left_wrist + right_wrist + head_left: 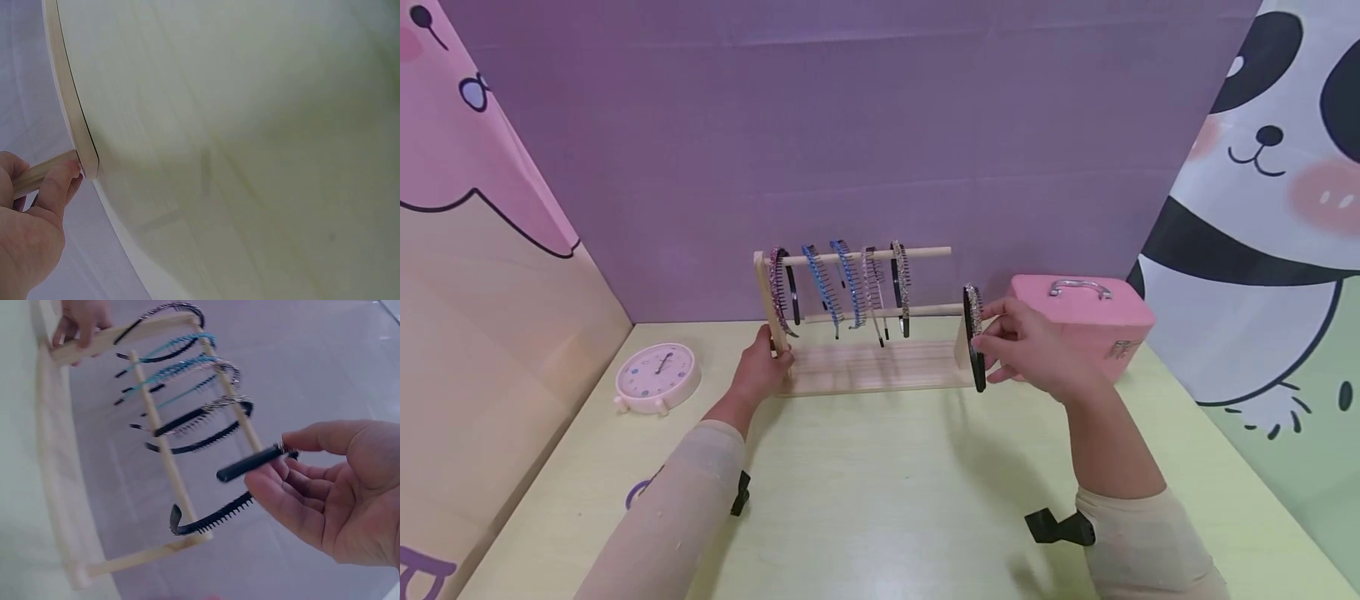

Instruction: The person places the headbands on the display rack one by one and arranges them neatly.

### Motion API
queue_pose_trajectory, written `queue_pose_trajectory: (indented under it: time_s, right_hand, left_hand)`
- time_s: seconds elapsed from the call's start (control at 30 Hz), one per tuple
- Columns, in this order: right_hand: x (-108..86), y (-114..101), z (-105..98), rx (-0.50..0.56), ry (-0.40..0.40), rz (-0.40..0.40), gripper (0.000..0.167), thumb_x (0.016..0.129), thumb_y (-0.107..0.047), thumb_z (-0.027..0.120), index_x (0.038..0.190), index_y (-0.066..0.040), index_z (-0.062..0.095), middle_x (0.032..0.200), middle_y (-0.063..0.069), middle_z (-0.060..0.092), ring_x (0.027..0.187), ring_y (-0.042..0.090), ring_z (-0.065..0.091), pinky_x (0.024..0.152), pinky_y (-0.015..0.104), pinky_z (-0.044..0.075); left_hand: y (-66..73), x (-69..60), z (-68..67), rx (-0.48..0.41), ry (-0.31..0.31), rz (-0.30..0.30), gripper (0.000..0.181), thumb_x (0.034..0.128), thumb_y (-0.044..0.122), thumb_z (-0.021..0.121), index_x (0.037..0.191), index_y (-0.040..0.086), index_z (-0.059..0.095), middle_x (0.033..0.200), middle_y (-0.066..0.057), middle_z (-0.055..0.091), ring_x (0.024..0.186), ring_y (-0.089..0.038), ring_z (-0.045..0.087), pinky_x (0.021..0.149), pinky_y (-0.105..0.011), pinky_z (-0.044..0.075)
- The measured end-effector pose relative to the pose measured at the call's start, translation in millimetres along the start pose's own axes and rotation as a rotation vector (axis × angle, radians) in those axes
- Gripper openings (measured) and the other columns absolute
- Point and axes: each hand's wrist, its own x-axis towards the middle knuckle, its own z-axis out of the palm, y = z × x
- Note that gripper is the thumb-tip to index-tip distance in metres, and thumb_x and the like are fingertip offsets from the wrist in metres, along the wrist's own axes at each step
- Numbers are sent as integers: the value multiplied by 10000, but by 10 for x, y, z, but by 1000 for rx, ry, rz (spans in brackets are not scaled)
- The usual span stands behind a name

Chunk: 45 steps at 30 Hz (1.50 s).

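Observation:
A wooden headband rack (880,375) stands at the back of the table, with two horizontal rods. On the rods hang several toothed headbands: one black with pinkish-purple stones (777,287), two blue (822,287), one pale pink, one black and glittery (901,287). My left hand (760,367) grips the lower part of the rack's left upright (47,169). At the rack's right end, my right hand (1026,346) pinches another black headband with sparkling stones (973,337) between thumb and fingers. Its toothed inner side (219,519) shows in the right wrist view, beside the rod ends.
A pink case (1078,321) with a silver handle stands right of the rack, behind my right hand. A round pink clock (658,375) lies at the left. Part of a purple curved item (634,493) shows beside my left sleeve. A purple cloth backdrop (865,150) rises behind.

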Motion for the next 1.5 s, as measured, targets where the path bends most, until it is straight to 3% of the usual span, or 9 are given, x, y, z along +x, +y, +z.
queue_pose_trajectory:
  time_s: [0.17, 0.33, 0.4, 0.63, 0.8, 0.9, 1.07, 1.5]
  right_hand:
    - [21, -101, -96, -160, 148, -29, 447, 987, -213, 578, 1351, -47, 378, 1099, 164, 565, 882, 295, 636, 749, 315, 566]
    - [121, -142, -76, -269, 296, -120, 475, 998, -264, 531, 1397, -62, 372, 1117, 139, 599, 977, 269, 589, 845, 383, 480]
    - [180, -153, -40, -255, 350, -154, 469, 998, -262, 526, 1402, -74, 379, 1109, 130, 603, 991, 253, 580, 862, 405, 461]
    - [435, -177, 102, -129, 513, -318, 418, 986, -215, 535, 1367, -89, 420, 1084, 85, 575, 990, 137, 566, 905, 284, 497]
    - [574, -166, 190, -93, 504, -376, 412, 989, -220, 549, 1363, -107, 419, 1099, 85, 571, 1039, 152, 563, 967, 392, 494]
    - [641, -142, 258, -94, 485, -408, 403, 985, -206, 560, 1351, -97, 429, 1091, 90, 576, 1047, 173, 577, 959, 405, 503]
    - [752, -76, 379, -125, 459, -453, 395, 976, -178, 564, 1337, -72, 443, 1072, 102, 590, 1043, 202, 598, 929, 396, 524]
    - [860, 255, 573, -171, 376, -370, 421, 977, -153, 556, 1359, -33, 425, 1065, 110, 584, 1008, 221, 582, 908, 398, 533]
  left_hand:
    - [-33, 5, 0, -3, -2, -3, 439, 996, 190, 544, 1374, 106, 337, 1342, -194, 538, 1150, -330, 554, 1014, -500, 449]
    - [-50, 13, 4, -16, -4, -10, 453, 997, 193, 546, 1384, 112, 326, 1352, -189, 528, 1145, -324, 548, 1013, -502, 450]
    - [-51, 14, 5, -14, -2, -7, 451, 996, 194, 547, 1382, 110, 329, 1349, -188, 529, 1143, -323, 549, 1011, -500, 452]
    - [-34, -4, 0, -6, 10, 14, 422, 990, 181, 551, 1352, 95, 352, 1321, -197, 550, 1129, -326, 555, 1004, -493, 454]
    - [-17, 6, 0, -8, 1, 13, 439, 994, 191, 545, 1368, 90, 338, 1320, -195, 542, 1127, -318, 545, 1007, -488, 451]
    - [-17, 11, -2, -15, -10, 3, 457, 997, 192, 539, 1388, 93, 322, 1335, -196, 528, 1128, -318, 536, 1011, -489, 447]
    - [-16, 12, -16, -8, 22, 21, 434, 989, 190, 551, 1362, 98, 349, 1306, -194, 554, 1108, -325, 545, 996, -492, 448]
    - [-36, 5, -5, -7, 16, 37, 470, 987, 179, 551, 1390, 87, 328, 1326, -210, 555, 1134, -326, 559, 1010, -485, 446]
